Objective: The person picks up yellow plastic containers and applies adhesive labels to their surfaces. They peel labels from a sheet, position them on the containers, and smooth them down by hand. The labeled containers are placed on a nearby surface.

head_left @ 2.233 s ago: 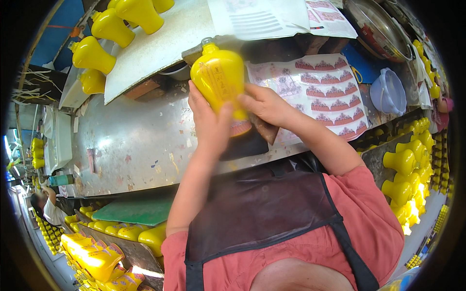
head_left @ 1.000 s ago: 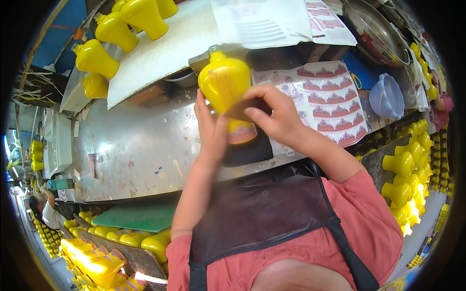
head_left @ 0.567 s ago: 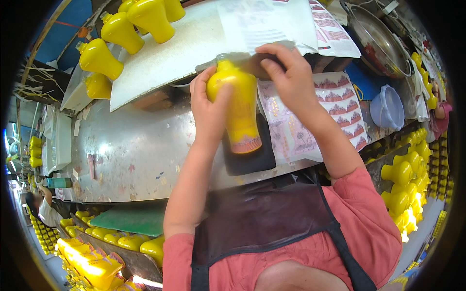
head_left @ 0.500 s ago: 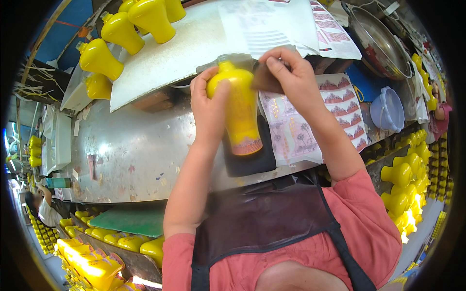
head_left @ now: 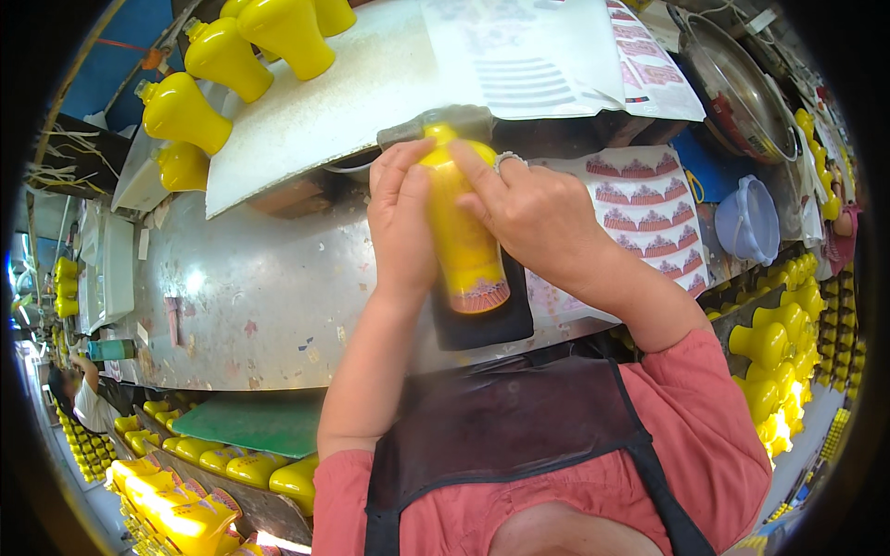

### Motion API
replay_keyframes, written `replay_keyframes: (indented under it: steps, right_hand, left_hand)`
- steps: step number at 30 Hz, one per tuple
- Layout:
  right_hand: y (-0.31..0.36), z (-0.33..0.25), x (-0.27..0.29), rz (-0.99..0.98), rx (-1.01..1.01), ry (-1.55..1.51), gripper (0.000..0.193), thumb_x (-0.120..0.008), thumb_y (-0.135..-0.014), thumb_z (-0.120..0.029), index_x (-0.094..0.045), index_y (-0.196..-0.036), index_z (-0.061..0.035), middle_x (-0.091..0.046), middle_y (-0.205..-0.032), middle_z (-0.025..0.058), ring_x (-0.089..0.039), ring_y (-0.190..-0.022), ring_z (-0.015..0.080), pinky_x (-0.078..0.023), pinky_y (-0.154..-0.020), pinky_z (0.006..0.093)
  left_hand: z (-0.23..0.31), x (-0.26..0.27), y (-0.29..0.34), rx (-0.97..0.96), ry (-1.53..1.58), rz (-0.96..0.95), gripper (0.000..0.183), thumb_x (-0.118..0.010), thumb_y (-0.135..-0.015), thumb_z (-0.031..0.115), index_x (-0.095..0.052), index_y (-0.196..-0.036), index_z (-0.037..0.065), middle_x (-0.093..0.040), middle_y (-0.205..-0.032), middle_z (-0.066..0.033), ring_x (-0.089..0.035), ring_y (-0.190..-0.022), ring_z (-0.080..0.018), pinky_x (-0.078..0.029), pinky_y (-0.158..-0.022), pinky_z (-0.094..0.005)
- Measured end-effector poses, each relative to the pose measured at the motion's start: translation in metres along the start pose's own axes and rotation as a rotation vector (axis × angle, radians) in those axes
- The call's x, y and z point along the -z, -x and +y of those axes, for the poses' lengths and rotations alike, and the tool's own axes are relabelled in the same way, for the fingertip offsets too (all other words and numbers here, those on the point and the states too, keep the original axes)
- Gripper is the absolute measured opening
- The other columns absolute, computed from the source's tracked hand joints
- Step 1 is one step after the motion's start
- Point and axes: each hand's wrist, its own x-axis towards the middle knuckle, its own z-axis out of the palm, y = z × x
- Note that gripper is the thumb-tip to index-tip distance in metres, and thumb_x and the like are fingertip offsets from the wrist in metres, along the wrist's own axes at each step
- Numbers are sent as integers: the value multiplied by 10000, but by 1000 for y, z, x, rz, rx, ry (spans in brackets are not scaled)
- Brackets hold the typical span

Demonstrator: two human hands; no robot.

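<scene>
A glossy yellow bottle (head_left: 464, 246) lies on a black pad (head_left: 514, 324), its neck pointing away from me. A pink patterned band (head_left: 479, 295) rings its near end. My left hand (head_left: 403, 218) is wrapped against the bottle's left side and shoulder. My right hand (head_left: 542, 222) bends over from the right, with its index finger and thumb on the bottle's upper body and the other fingers curled. The hands and neck are slightly blurred. The brown flat piece seen before is out of sight.
A sheet of pink printed transfers (head_left: 649, 199) lies right of the bottle, near a lavender bucket (head_left: 747, 222) and a metal pan (head_left: 737, 88). Yellow bottles (head_left: 227, 60) stand far left by a white board (head_left: 371, 79). More yellow bottles (head_left: 779, 338) fill racks at right.
My right hand has moved left and down onto the bottle. The brown flat piece it held no longer shows. My left hand still holds the bottle's left side.
</scene>
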Motion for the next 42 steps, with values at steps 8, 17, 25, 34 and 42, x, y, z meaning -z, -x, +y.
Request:
replay_keyframes:
  steps: [8,17,25,34,42]
  right_hand:
    - [1,0,5,-37,-25,-11,601,-705,-911,-280,-536,-1455,-86,-591,-744,70,-642,-585,234,-523,-518,349]
    - [-1,-5,11,-114,9,-71,663,-732,-897,-264,-499,-1498,-111,-604,-735,85,-645,-570,253,-522,-511,375]
    - [0,-5,12,-107,-4,-102,669,-732,-899,-266,-493,-1506,-121,-601,-731,91,-641,-565,263,-524,-517,390]
    - [1,-5,11,-99,-22,-124,654,-723,-911,-270,-496,-1509,-132,-598,-725,94,-637,-558,271,-521,-510,391]
    - [1,-4,10,-100,-24,-129,644,-711,-924,-281,-496,-1516,-145,-589,-710,94,-619,-535,275,-516,-498,389]
  left_hand:
    - [2,-3,3,-21,-127,44,340,-485,-999,87,-548,-1316,-17,-542,-1316,-109,-526,-1219,-211,-410,-1089,-347]
    - [20,4,0,-352,-579,63,189,-643,-882,117,-664,-1055,42,-665,-1135,-137,-593,-1106,-323,-452,-1000,-423]
    - [51,10,-3,-253,-805,-62,164,-688,-894,84,-666,-1045,26,-646,-1110,-76,-601,-1045,-209,-466,-970,-330]
    - [53,7,-9,-160,-637,-47,121,-720,-841,92,-650,-932,52,-632,-1034,-90,-592,-991,-268,-469,-914,-368]
    - [50,6,-10,-134,-617,-30,124,-706,-875,138,-625,-890,46,-639,-1040,-107,-593,-1018,-299,-461,-930,-389]
